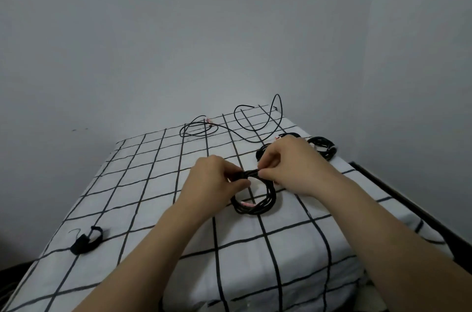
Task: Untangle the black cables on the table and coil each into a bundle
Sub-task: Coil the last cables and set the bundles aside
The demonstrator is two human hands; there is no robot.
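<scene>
A black cable coil (pixel 255 205) hangs over the middle of the table (pixel 143 184), held at its top by both hands. My left hand (pixel 214 178) grips the coil's upper left part. My right hand (pixel 286 166) pinches the gathered strands just to the right, where a band or wrap seems to go round them. A loose black cable (pixel 245 127) sprawls in loops at the table's far end. Behind my right hand lie coiled black bundles, one at the far right (pixel 323 146) and another (pixel 261 152) partly hidden by the hand.
The table is covered with a white cloth with a black grid. Black strap pieces (pixel 85 241) lie near its left front edge. A grey wall stands close behind, and a dark frame (pixel 408 204) runs along the right side.
</scene>
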